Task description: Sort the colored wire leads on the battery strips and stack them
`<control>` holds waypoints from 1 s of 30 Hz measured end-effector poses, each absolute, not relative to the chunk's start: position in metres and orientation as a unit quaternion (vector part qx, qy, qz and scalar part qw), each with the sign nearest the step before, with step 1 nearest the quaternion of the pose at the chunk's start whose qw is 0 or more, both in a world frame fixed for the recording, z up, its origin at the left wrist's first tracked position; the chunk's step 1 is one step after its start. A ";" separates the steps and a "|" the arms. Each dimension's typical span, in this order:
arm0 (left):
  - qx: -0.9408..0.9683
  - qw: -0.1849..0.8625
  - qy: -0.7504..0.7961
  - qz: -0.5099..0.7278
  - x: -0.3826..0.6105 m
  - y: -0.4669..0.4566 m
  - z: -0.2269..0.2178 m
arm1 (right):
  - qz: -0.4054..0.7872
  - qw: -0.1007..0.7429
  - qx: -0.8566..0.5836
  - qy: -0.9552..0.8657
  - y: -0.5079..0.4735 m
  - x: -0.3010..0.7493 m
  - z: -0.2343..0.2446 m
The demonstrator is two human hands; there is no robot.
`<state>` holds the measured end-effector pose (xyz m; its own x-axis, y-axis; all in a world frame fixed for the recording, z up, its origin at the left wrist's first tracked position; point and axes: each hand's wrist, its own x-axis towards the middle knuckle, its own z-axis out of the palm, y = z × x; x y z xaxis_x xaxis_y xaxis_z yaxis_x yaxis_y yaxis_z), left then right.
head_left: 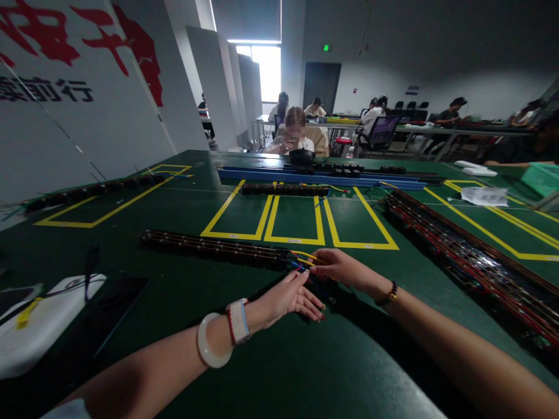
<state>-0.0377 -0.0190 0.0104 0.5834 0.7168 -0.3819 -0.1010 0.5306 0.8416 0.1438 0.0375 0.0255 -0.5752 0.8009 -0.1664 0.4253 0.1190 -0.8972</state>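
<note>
A long dark strip with red lines lies across the green table in front of me. Yellow, blue and red wires stick out of its right end. My left hand is beside that end, fingers stretched out and apart, tips near the wires, nothing held. My right hand comes from the right and its curled fingers are on the wire ends. A white bangle and a watch band sit on my left wrist, a bead bracelet on the right.
A stack of similar strips runs along the right. Another strip and a blue rail lie farther back, beyond yellow floor-tape boxes. A white device with cables is at left. Several people sit at far tables.
</note>
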 end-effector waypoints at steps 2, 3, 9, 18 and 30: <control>0.404 0.789 0.376 0.270 -0.037 -0.018 0.008 | 0.452 0.186 -0.426 -0.761 0.038 0.144 0.024; 0.402 0.788 0.375 0.277 -0.037 -0.018 0.007 | 0.420 0.186 -0.427 -0.779 0.037 0.143 0.025; 0.364 0.784 0.346 0.365 -0.033 -0.021 0.009 | 0.288 0.165 -0.440 -0.834 0.026 0.139 0.037; 0.275 0.827 0.289 0.396 -0.028 -0.018 0.005 | -0.001 0.029 -0.465 -0.885 -0.001 0.119 0.033; 0.277 0.818 0.318 0.392 -0.029 -0.016 -0.002 | 0.001 0.067 -0.404 -0.912 -0.008 0.123 0.050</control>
